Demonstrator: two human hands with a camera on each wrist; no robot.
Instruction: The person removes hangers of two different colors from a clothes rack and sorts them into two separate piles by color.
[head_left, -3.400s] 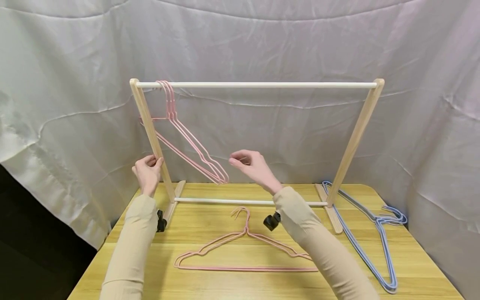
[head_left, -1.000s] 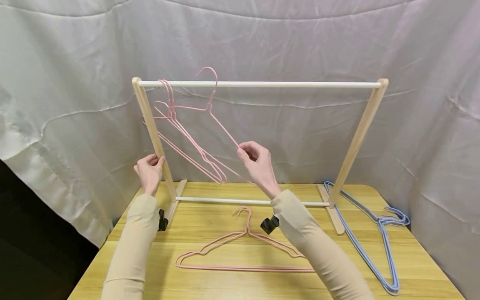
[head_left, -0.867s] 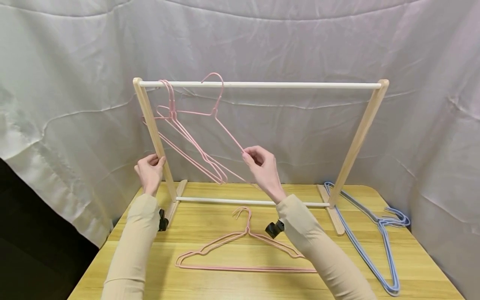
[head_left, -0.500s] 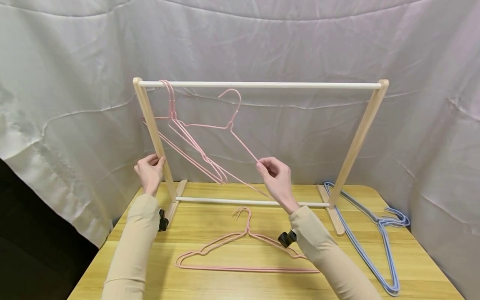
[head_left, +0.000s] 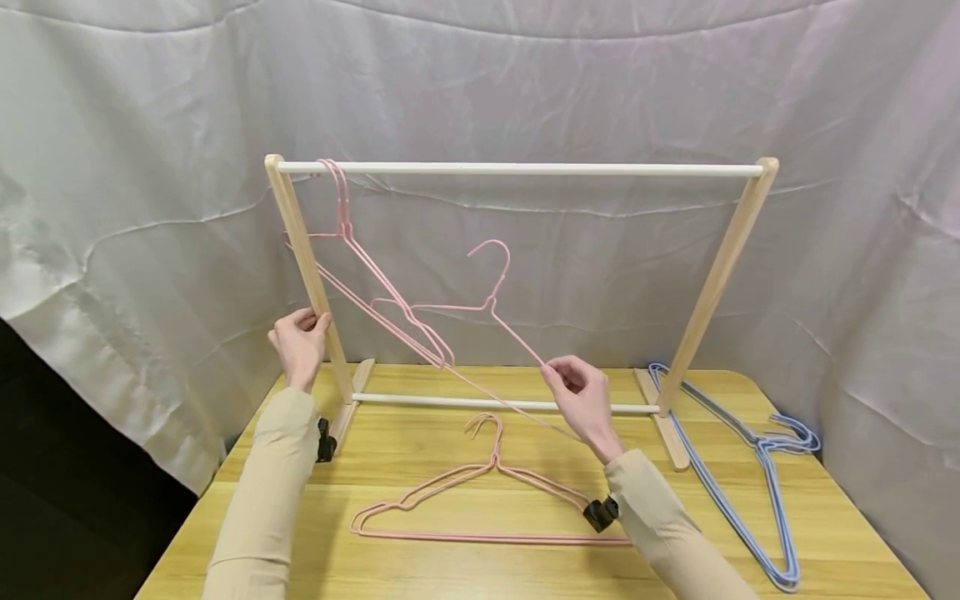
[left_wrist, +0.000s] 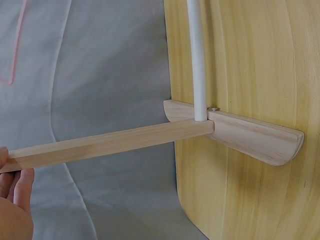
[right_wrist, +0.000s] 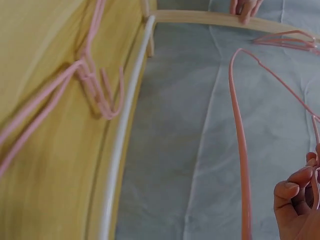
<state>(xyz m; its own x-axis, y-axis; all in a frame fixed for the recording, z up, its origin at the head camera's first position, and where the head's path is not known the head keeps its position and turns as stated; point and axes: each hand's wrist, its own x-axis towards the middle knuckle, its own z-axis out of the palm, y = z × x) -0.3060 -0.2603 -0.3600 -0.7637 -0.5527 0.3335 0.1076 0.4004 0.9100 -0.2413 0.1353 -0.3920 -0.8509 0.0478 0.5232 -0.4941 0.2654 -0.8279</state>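
My left hand (head_left: 298,346) pinches the left wooden post (head_left: 301,250) of a small clothes rack; the left wrist view also shows its fingertips on that post (left_wrist: 110,145). Between the thumb and fingers of my right hand (head_left: 581,404) is one shoulder of a pink wire hanger (head_left: 517,336). This hanger is off the rack, its hook well below the white top rail (head_left: 525,169), and its far end passes behind the hanging ones. In the right wrist view its wire (right_wrist: 242,145) runs close to the camera. Two pink hangers (head_left: 375,271) hang at the rail's left end.
Two more pink hangers (head_left: 495,537) lie stacked on the wooden table (head_left: 420,575) in front of the rack. Several blue hangers (head_left: 772,500) lie at the right, by the rack's right foot (head_left: 667,437). A white lower bar (head_left: 450,402) joins the feet. Grey curtain surrounds the table.
My right hand, empty at first, took one pink hanger from the group on the rail, lifted its hook clear, then brought it down and right. My left hand stayed on the post.
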